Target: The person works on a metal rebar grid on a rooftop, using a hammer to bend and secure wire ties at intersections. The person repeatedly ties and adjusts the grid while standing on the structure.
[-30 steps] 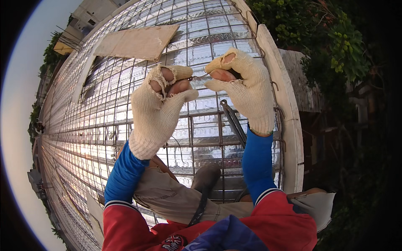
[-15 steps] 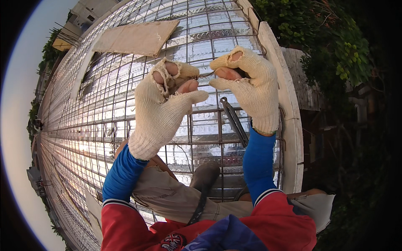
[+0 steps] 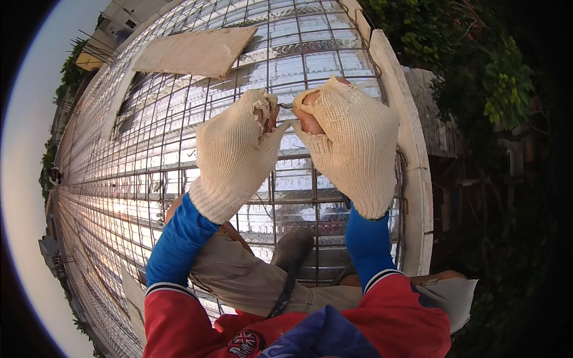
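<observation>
My left hand (image 3: 239,152), in a torn cream knit glove, is closed with fingertips pinched on a short dark wire (image 3: 285,105). From the other side my right hand (image 3: 355,146), gloved the same way, grips the wire too. Only a small stretch of it shows between the two hands; its ends are hidden in the fingers. Both hands are raised over a rebar mesh (image 3: 273,179), their thumbs nearly meeting. Bare fingertips poke through holes in both gloves.
Shiny corrugated metal decking (image 3: 292,215) lies under the mesh. A flat board (image 3: 197,52) rests on the bars ahead. Along the right runs a pale concrete edge (image 3: 418,179), with trees (image 3: 507,89) and a drop beyond. My boot (image 3: 292,247) stands on the mesh.
My hands have come closer together and turned knuckles-up, the right one rolling over most. A long dark hand tool lying on the mesh is now covered by my right hand.
</observation>
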`<state>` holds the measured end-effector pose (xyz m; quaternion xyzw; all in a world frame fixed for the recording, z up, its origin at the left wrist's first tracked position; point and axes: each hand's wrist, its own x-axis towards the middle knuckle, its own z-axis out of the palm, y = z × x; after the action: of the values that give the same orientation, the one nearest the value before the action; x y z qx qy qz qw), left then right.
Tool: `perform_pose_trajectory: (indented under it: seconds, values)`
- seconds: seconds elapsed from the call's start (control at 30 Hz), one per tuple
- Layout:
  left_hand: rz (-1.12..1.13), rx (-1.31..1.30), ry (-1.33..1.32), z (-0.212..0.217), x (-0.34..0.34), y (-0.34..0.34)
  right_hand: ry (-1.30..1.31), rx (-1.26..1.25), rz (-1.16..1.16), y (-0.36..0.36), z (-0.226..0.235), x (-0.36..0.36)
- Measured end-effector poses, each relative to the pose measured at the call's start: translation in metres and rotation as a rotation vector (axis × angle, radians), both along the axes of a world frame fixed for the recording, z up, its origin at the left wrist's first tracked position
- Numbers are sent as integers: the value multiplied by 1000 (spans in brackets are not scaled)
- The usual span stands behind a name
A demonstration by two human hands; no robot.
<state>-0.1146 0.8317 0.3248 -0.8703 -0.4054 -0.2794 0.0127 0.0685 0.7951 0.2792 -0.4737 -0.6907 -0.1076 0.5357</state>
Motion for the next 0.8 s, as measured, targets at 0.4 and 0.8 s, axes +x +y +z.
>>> perform_pose_trajectory:
  seconds: [0.4, 0.8]
  values:
    - [-56, -390, -599, 9, -13, -13, 256, -69, 269, -11, -18, -30]
    - [-62, -648, -638, 20, -19, -30, 287, 26, 276, 52, -23, -21]
